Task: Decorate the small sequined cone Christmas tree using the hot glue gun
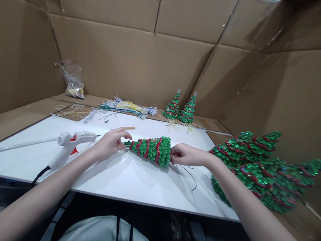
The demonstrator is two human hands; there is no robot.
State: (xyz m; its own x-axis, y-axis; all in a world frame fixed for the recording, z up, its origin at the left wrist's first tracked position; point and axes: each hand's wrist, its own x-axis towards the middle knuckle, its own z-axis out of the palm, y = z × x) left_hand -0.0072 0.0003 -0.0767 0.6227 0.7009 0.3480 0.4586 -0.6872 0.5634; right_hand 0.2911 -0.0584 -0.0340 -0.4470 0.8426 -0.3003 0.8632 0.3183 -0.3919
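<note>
A small green artificial Christmas tree [153, 150], wound with red garland, lies on its side above the white board, its tip toward the left. My left hand [110, 143] has curled fingers at the narrow tip, pinching it. At the wide base, my right hand [184, 154] is closed on the underside; its fingertips are partly hidden by the base. Dark thin wires [191, 176] trail on the board below my right hand. A white glue gun [67, 145] stands left of my left hand, nozzle pointing right.
Several larger decorated trees [266, 172] stand at the right. Two small trees [172, 107] are at the back by the cardboard wall [121, 60]. A bundle of white, yellow and green strands [127, 107], a plastic bag [75, 80] and a tan stick [127, 128] lie around the white board [131, 186].
</note>
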